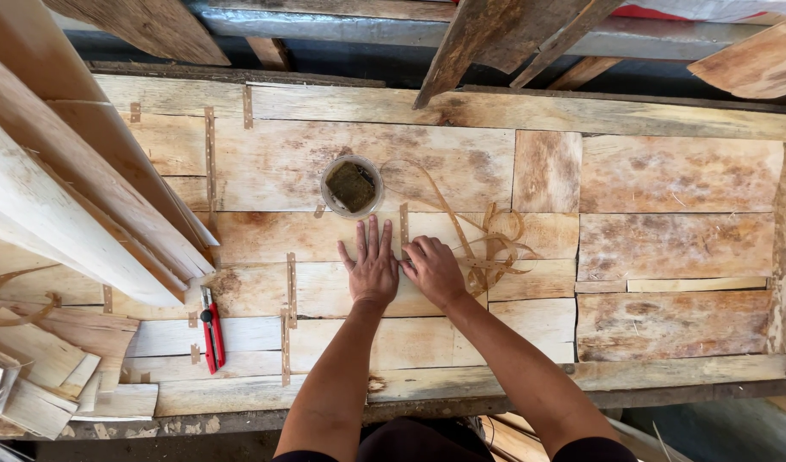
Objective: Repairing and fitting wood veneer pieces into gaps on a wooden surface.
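Note:
My left hand [372,263] lies flat, fingers spread, on a sheet of pieced wood veneer [650,248] that covers the workbench. My right hand [433,268] presses beside it with fingers curled down on a short vertical strip of brown tape [404,224] over a seam. A small round plastic cup [352,185] holding a dark wet sponge stands just beyond my fingers. Loose curls of thin tape [487,244] lie right of my right hand.
A red utility knife [211,329] lies at the lower left on the veneer. Stacks of veneer sheets [76,205] lean at the left, with offcuts [42,385] below. Wooden beams [487,38] cross overhead at the far side. Several tape patches dot the seams.

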